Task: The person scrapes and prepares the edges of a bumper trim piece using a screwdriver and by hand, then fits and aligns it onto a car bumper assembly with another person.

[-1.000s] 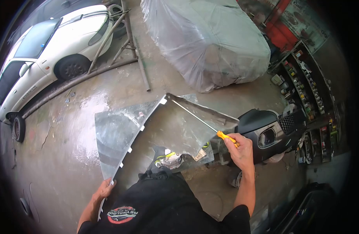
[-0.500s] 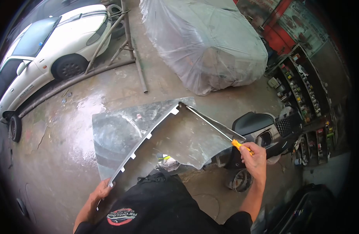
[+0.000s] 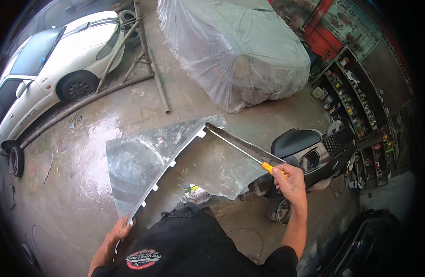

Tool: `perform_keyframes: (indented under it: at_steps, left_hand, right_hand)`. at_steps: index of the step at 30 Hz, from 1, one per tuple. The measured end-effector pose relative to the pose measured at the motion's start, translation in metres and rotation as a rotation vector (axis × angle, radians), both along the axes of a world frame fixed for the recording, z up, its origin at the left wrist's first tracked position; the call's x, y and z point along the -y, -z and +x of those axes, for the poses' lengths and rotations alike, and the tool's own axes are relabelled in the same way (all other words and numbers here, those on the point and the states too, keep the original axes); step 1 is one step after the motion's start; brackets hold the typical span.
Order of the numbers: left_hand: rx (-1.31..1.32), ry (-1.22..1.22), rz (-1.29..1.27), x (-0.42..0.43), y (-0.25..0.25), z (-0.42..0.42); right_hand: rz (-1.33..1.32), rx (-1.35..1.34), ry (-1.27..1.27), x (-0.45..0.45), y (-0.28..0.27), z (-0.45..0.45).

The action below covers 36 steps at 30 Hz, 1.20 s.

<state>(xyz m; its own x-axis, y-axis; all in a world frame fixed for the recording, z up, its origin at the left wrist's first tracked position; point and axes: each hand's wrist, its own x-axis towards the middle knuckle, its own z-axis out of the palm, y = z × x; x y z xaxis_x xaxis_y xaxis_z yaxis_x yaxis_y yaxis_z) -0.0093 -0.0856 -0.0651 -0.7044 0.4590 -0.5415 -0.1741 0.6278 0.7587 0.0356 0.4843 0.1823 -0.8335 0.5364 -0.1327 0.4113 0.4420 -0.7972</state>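
Screwdriver [image 3: 268,167] in right hand [image 3: 291,183], tip indistinct, possibly hidden

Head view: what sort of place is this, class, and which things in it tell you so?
Probably a vehicle workshop: a white car stands at the upper left, plastic sheeting covers something bulky, and the right hand holds a screwdriver.

A car body workshop: a white car [image 3: 55,69] stands far left, a plastic-wrapped vehicle [image 3: 242,55] fills the far middle (sheeted right over), a dark bumper [image 3: 293,144] sits right, beside shelves [image 3: 352,95] of small containers [image 3: 370,121].
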Motion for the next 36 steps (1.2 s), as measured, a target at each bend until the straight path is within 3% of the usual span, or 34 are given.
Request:
perform_keyframes:
  at_steps: [17, 23, 36]
  left_hand:
    - [-0.003, 0.026, -0.036, -0.005, -0.010, 0.000]
    - [-0.022, 0.009, -0.063, -0.009, -0.012, 0.002]
    - [0.014, -0.016, -0.062, -0.006, -0.009, 0.002]
  right_hand:
    - [-0.133, 0.043, 0.053, -0.006, 0.011, 0.005]
    - [0.479, -0.320, -0.239, 0.004, 0.023, 0.005]
    - [1.122, -0.403, -0.402, 0.012, 0.054, 0.006]
